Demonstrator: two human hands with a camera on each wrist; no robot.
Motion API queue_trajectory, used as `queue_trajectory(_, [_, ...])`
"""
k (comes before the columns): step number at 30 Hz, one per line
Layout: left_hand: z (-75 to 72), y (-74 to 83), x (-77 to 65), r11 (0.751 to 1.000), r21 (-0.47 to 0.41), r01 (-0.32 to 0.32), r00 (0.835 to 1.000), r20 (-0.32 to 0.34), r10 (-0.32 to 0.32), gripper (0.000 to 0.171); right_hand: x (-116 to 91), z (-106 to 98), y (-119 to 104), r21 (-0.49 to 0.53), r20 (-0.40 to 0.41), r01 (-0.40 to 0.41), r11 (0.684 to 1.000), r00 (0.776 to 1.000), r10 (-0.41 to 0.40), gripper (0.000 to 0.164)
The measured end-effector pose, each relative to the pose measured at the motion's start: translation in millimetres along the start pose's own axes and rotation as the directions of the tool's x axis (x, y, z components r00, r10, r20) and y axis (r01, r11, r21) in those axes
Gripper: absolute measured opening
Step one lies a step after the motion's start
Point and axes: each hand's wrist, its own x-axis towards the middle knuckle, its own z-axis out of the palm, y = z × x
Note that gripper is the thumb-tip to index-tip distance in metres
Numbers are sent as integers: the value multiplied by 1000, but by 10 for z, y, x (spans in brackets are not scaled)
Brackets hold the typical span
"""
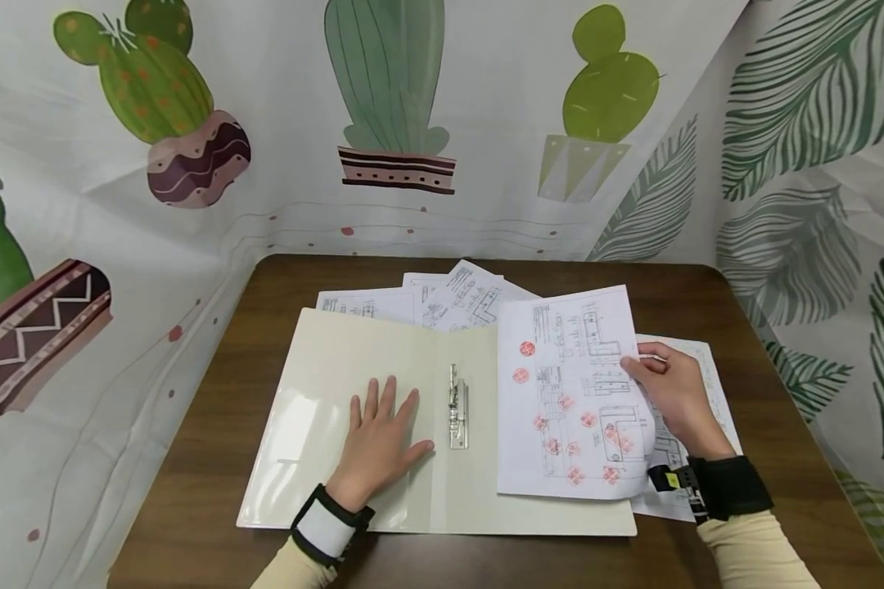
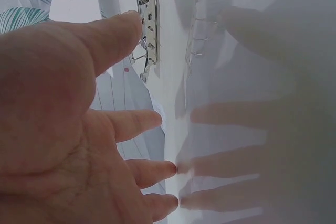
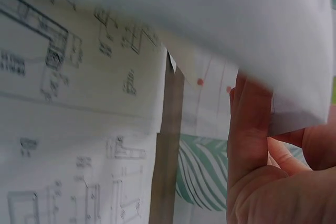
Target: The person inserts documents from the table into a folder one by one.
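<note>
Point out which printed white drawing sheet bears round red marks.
The white printed sheet pinched in the bare right hand, overlapping the glossy cream folder; the other white sheets show no red.

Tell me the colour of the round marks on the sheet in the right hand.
The marks are red, clearest in the head view.

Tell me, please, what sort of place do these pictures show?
Probably an indoor corner arranged for paperwork: a brown table stands before a cactus-patterned wall covering, and on it lie an open folder and printed drawings.
</note>
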Motion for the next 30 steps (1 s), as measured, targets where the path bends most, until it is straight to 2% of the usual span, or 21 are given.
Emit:
queue_trajectory(9, [-11,22,8,1000,-19,2,1000,18,-1,79,-39,184,5,31,39,-37,999,999,36,43])
queue_trajectory(23, [-13,30,3,1000,-10,-7,1000,14,7,77,-65,360,-50,29,68,-5,1000,998,3,42])
queue_trajectory(30, [-7,30,6,1000,-13,-3,1000,20,3,78,-70,467,-30,43,95,-22,999,995,17,41])
